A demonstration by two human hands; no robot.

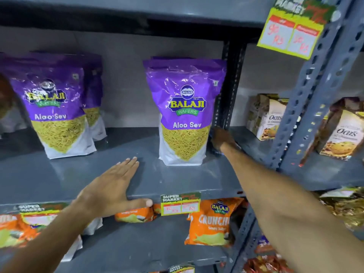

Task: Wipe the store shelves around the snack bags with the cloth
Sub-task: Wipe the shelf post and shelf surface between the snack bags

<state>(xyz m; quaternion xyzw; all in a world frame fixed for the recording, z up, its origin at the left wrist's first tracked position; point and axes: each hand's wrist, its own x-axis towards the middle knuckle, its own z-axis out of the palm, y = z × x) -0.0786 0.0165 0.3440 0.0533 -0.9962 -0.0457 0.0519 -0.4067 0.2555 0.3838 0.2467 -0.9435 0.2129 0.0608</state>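
Note:
A grey metal shelf [177, 180] carries purple Aloo Sev snack bags. One bag [185, 113] stands upright at centre right, and two more bags [57, 107] stand at the left, one behind the other. My left hand [110, 186] lies flat and open on the shelf's front edge, its thumb over the lip. My right hand [221, 139] reaches deep to the right of the centre bag, by the rear upright. It presses on a dark blue cloth [215, 151], of which only small bits show under the hand.
A perforated grey upright [307, 107] divides this bay from the right one, where oats cookie boxes [267, 117] stand. Orange Crunchex bags [210, 221] fill the shelf below. Price tags hang on the shelf lip [180, 203] and above [289, 34].

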